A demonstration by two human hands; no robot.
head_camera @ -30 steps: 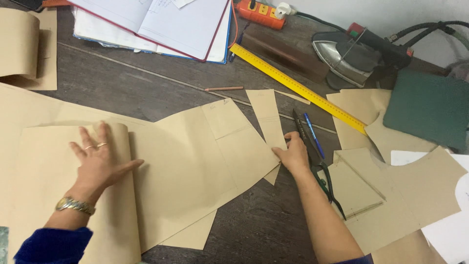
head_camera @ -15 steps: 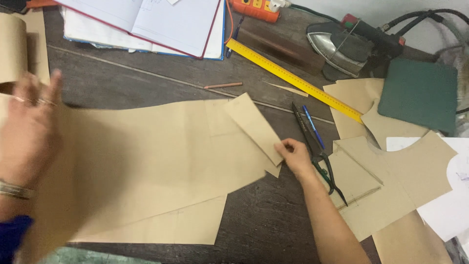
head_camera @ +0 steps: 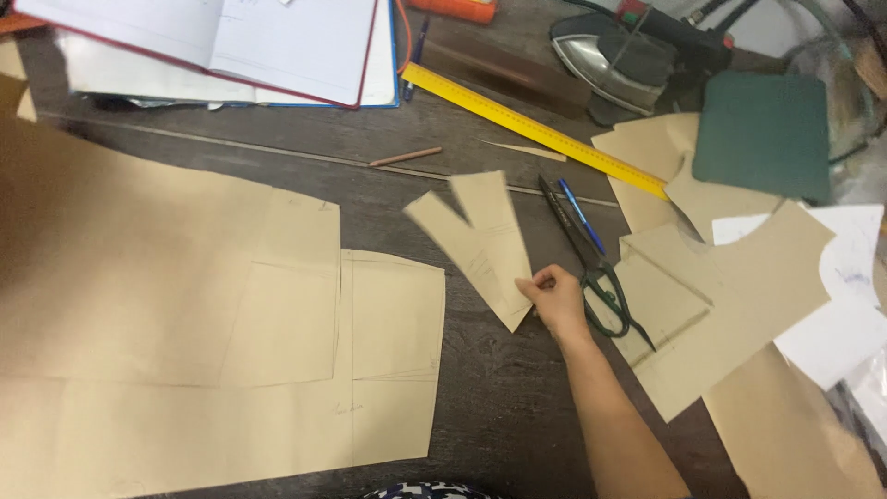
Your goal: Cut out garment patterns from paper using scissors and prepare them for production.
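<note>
My right hand (head_camera: 557,298) pinches the lower tip of two narrow brown paper strips (head_camera: 480,238) that fan out in a V on the dark table. They lie apart from the large brown paper pattern sheets (head_camera: 185,305), which cover the left half of the table. Black-handled scissors (head_camera: 591,263) and a blue pen (head_camera: 582,217) lie just right of the hand. My left hand is out of view.
A yellow ruler (head_camera: 536,129) runs diagonally behind the strips, and a pencil (head_camera: 405,157) lies nearby. Open notebooks (head_camera: 231,46) sit at the back left. An iron (head_camera: 628,55) and a green pad (head_camera: 762,134) are at the back right, with more brown paper pieces (head_camera: 739,296) and white paper (head_camera: 845,305) on the right.
My left hand has left the view to the left. The large sheets now lie flat and further left. The narrow strips have come free of them, held in my right hand.
</note>
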